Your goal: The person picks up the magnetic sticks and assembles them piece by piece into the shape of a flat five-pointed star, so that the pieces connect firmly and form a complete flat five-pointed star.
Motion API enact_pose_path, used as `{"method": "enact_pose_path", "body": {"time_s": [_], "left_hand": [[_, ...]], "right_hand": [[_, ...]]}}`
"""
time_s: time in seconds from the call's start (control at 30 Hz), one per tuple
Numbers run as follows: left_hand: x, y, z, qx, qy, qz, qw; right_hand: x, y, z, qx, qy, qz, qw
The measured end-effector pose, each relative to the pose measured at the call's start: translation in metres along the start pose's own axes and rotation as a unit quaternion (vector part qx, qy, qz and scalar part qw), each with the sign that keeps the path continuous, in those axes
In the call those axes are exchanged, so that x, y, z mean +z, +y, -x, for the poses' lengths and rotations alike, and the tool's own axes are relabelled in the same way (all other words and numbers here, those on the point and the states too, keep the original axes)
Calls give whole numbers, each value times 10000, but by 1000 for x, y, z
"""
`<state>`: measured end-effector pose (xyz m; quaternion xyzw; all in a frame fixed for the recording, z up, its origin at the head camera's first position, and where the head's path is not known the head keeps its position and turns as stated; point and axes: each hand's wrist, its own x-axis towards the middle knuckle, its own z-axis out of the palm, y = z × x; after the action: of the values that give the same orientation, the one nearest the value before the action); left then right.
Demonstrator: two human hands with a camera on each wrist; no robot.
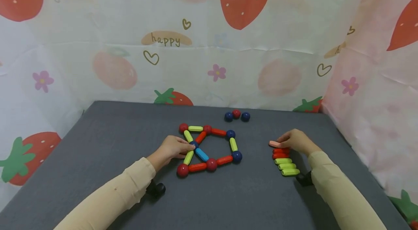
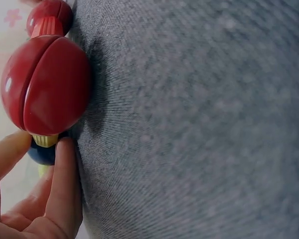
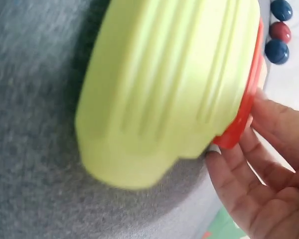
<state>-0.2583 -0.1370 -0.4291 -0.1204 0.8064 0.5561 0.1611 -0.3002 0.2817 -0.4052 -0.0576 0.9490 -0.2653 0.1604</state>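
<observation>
My left hand pinches a dark blue ball on the left side of a flat frame of balls and coloured rods. In the left wrist view, thumb and finger lie on both sides of that blue ball, behind a large red ball. A light blue rod and a red rod run from the blue ball toward other red balls. At the right, my right hand pinches a pale pink rod at the far end of a row of red rods and yellow-green rods.
Two blue balls and a red ball sit near the back edge of the dark grey table. A strawberry-print cloth hangs behind and at the sides. Black wrist gear shows by the left sleeve.
</observation>
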Motion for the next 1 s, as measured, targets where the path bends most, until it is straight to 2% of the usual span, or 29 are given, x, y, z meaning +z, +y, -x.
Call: {"method": "enact_pose_path", "body": {"time_s": [0.13,0.27,0.37,0.43,0.57,0.73,0.83,1.0], "left_hand": [[-1,0,-1,51,-10,14,10000],[-1,-1,-2,61,6,22,10000],[-2,-1,-2,73,5,16,10000],[-3,-1,-2,77,-1,5,10000],[-5,-2,-3,114,-21,-29,9999],[-6,-2,-3,122,-24,-28,9999],[-6,-2,-4,121,-31,-49,9999],[-5,-4,-5,81,-47,-61,9999]], "right_hand": [[-1,-6,-3,-145,47,170,9997],[1,-15,-1,-218,379,-18,9990],[8,-29,8,-263,681,-212,9971],[15,-42,17,-237,748,-463,9958],[34,-68,35,-85,539,-1211,9911],[62,-93,50,-89,112,-1972,9803],[77,-103,54,-188,-139,-2143,9765],[96,-116,57,-333,-526,-2059,9766]]}}
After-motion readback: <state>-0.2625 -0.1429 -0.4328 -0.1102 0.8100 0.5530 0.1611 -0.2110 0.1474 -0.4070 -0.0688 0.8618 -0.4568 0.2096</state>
